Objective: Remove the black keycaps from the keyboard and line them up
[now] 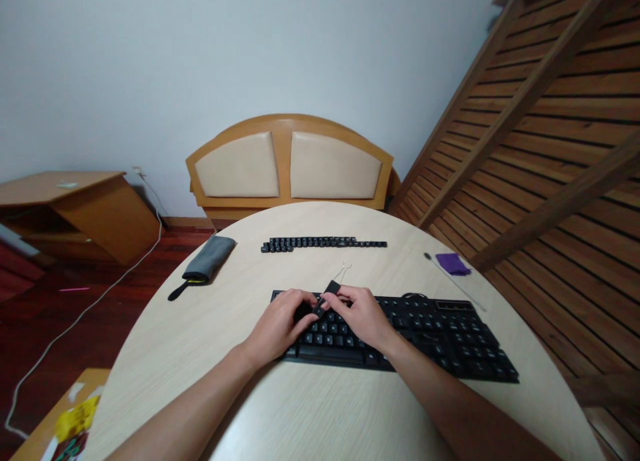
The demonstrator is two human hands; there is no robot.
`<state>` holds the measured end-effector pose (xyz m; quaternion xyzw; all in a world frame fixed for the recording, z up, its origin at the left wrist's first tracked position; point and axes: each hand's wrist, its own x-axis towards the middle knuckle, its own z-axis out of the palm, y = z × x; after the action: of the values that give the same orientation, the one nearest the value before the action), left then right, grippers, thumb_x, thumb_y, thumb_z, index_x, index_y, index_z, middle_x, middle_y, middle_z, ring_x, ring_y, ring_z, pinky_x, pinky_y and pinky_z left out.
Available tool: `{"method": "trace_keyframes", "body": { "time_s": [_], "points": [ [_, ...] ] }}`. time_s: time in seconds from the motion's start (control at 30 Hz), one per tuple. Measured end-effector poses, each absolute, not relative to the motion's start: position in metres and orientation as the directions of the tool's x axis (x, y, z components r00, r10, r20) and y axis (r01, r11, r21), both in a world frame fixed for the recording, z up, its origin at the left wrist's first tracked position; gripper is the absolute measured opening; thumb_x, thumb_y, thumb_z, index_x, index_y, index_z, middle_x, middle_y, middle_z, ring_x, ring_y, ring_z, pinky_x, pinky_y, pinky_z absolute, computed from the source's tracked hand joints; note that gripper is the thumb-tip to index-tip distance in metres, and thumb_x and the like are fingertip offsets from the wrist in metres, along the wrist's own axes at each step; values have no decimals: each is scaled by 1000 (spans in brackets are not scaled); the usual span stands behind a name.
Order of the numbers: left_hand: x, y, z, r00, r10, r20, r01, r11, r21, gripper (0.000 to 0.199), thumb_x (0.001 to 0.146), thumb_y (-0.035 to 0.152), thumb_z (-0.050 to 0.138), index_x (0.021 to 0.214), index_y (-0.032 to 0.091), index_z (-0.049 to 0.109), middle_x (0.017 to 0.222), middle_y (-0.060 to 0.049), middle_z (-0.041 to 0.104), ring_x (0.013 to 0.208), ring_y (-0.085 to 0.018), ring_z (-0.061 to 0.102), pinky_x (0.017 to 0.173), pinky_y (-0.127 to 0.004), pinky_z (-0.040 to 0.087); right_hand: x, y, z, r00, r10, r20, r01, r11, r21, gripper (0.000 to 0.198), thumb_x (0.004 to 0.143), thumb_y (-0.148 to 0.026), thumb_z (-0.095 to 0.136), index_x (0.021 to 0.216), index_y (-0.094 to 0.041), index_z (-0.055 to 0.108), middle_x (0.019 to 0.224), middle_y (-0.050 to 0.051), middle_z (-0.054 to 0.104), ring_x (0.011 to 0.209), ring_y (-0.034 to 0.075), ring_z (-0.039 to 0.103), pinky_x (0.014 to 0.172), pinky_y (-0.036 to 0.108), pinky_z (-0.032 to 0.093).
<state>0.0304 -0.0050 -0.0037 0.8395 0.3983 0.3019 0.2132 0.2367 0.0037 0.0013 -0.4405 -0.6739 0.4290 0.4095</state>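
Note:
A black-handled keycap puller (333, 287) sits slanted in my right hand (363, 312), its thin wire prongs pointing away from me. My right fingers are closed around its handle. Closed in a pinch, my left hand (283, 319) meets the right over the keyboard. Between the fingertips is a small black piece (319, 311); whether it is a loose keycap or the puller's lower end, I cannot tell. Both hands hide the upper left part of the black keyboard (440, 341) beneath them. Beyond it, rows of loose black keycaps (313, 242) lie lined up on the table.
The round pale table (240, 407) holds a grey pouch (210, 259) at left. A purple cloth (453, 264) and a thin stick with a dark tip (453, 279) lie at right. A wooden slatted panel (550, 134) leans close on the right; a headboard (287, 155) stands behind.

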Motion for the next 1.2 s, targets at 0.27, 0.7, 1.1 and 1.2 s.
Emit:
{"method": "trace_keyframes", "body": {
  "time_s": [0.27, 0.7, 1.1, 1.2],
  "points": [
    [32, -6, 4, 594, 706, 385, 473, -694, 543, 18, 97, 27, 50, 110, 23, 63, 105, -7, 67, 101, -21, 61, 90, -38, 49, 236, 4, -1, -278, 943, 183, 273, 260, -926, 32, 89, -45, 57, 76, -18, 69, 76, 3, 75, 74, 20, 70, 70, 30, 54],
    [33, -10, 4, 565, 687, 457, 535, -726, 431, 18, 97, 23, 49, 110, 23, 62, 103, -6, 67, 95, -19, 63, 84, -34, 51, 236, 7, -3, -269, 947, 176, 241, 243, -940, 29, 89, -41, 58, 76, -17, 67, 75, 5, 74, 72, 20, 71, 68, 29, 54],
    [13, 82, 21, 337, 758, 559, 768, -564, 303, 16, 92, 29, 56, 104, 23, 66, 101, -4, 71, 94, -21, 64, 83, -34, 51, 234, 4, 1, -277, 948, 155, 265, 230, -936, 31, 90, -42, 57, 75, -17, 69, 76, 5, 75, 73, 20, 71, 72, 30, 53],
    [13, 110, 10, 399, 738, 544, 799, -571, 189, 15, 90, 28, 59, 101, 23, 68, 100, -5, 70, 95, -22, 62, 83, -33, 50, 234, 5, 0, -276, 948, 158, 281, 237, -930, 32, 90, -41, 57, 73, -17, 69, 75, 5, 75, 73, 20, 71, 71, 29, 53]
  ]
}}
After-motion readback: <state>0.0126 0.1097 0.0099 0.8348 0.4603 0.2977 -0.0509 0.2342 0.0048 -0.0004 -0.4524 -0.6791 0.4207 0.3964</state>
